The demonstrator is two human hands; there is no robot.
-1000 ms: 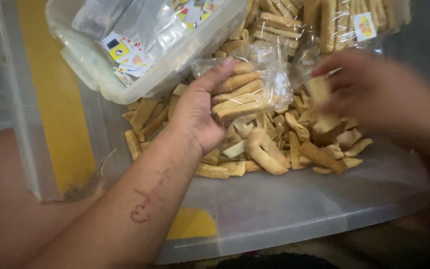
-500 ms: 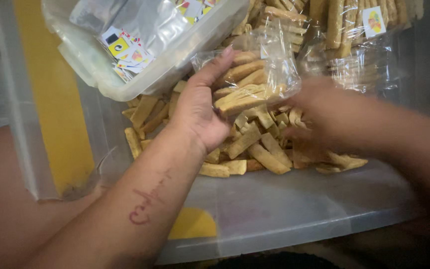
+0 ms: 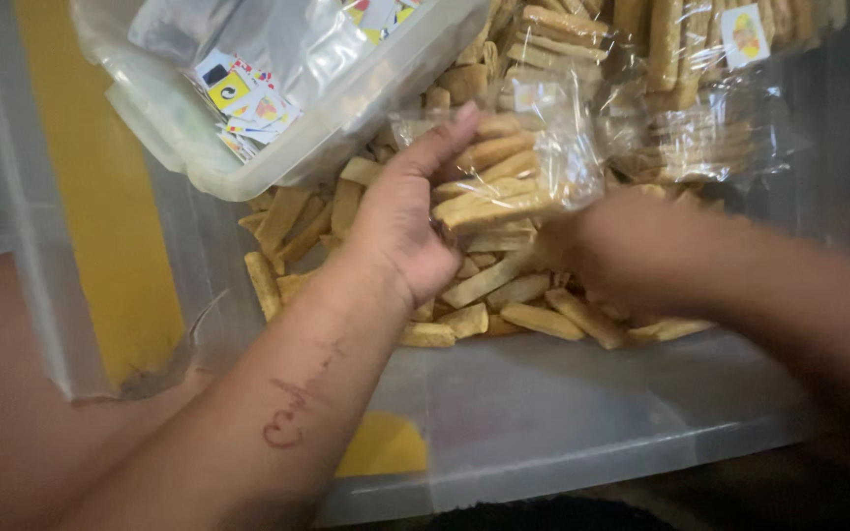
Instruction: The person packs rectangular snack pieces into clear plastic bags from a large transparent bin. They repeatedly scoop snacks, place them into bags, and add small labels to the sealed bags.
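Clear bag (image 3: 514,172) of biscuit sticks, left hand (image 3: 400,226) clamped on it, right hand (image 3: 607,251) blurred (grip unclear)

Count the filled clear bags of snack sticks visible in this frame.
3, possibly more out of frame: one bag held by the left hand at centre, one at top centre, one at top right. The blurred right hand is in the loose sticks.
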